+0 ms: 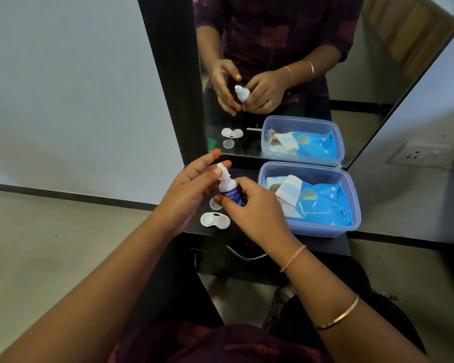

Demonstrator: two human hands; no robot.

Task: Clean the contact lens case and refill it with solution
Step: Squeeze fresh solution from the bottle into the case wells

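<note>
A small white solution bottle with a blue label (228,188) is held upright above the dark dresser shelf (323,243). My right hand (252,210) grips its body. My left hand (192,187) pinches the white cap (222,170) at the top with thumb and fingers. Below the bottle, the white contact lens case (215,220) lies open on the shelf with both wells uncovered. One clear round lid (215,204) lies just behind it, partly hidden by my right thumb.
A translucent blue tub (351,205) holding a blue wet-wipes pack (323,203) stands to the right on the shelf. A dark-framed mirror (173,87) rises behind and reflects the scene, including a green lid (211,143). A drawer handle (244,254) sits below.
</note>
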